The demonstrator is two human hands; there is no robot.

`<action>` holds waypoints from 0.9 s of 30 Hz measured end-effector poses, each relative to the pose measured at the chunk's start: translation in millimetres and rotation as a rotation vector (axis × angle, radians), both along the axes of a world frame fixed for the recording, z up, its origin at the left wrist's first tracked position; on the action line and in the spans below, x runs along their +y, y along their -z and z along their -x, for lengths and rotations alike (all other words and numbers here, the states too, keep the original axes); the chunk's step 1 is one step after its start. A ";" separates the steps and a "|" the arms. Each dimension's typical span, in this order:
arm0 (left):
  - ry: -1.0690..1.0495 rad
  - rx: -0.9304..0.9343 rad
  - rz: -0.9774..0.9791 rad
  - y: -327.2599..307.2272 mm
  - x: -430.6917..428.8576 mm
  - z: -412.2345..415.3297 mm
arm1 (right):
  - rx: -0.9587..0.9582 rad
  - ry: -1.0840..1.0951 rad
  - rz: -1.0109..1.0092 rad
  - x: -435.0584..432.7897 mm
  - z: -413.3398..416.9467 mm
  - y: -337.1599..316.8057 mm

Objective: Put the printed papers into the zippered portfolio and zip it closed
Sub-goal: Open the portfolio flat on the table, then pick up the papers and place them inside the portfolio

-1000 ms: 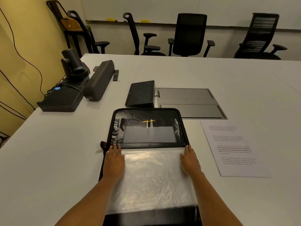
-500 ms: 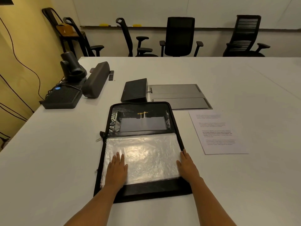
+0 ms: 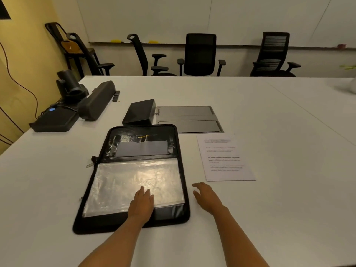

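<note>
The zippered portfolio (image 3: 134,176) lies unzipped and spread flat on the white tabletop (image 3: 269,116), right in front of the person. Black shell; far half has dark pockets w/ a grey sheet tucked in, near half is covered by shiny clear plastic sleeves (image 3: 134,185). Zipper pull (image 3: 90,165) sticks out at the left, by the hinge. The printed papers (image 3: 224,157) sit just to the right of it, flat, text up, not touching it.

Beyond: a black wedge-shaped device (image 3: 140,112) beside a grey floor-box-type panel (image 3: 188,118) set in the tabletop; far left a conference camera (image 3: 68,85), a speaker bar (image 3: 97,100) and a flat black unit (image 3: 55,120). Office chairs (image 3: 200,54) along the wall. Nothing lies btwn papers and portfolio.

Left hand (image 3: 141,204) is flat, fingers together, palm pressing on the sleeves near the lower edge. Right hand (image 3: 207,196) is loose, fingers spread, holding nothing, over bare tabletop btwn portfolio and papers.
</note>
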State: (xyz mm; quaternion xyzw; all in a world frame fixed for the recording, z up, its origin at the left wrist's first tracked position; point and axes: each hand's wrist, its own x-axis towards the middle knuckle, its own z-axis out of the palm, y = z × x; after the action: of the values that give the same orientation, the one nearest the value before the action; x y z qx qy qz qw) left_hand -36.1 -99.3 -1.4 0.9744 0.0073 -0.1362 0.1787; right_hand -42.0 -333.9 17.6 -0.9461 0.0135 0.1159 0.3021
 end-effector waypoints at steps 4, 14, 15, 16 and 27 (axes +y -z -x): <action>-0.056 -0.005 0.124 -8.5 -58.3 -6.8 | -0.116 0.076 0.032 -53.9 -7.5 -13.4; -0.148 -0.071 0.345 -25.2 -168.9 -57.7 | -0.116 0.332 0.009 -161.8 -53.2 -15.7; -0.155 -0.070 0.360 -25.5 -176.6 -62.9 | -0.107 0.350 0.008 -169.0 -57.6 -14.5; -0.165 -0.070 0.374 -25.3 -183.9 -68.1 | -0.095 0.366 0.009 -175.9 -62.1 -13.2; -0.311 0.007 0.452 -2.5 -241.5 -117.1 | 0.040 0.474 0.028 -223.9 -111.1 9.0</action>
State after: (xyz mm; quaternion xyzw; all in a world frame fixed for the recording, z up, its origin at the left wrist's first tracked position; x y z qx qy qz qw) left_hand 81.0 -340.8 1.1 0.8965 0.1269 -0.1089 0.4104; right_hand 69.2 -557.8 8.6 -0.9182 0.2426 0.0603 0.3074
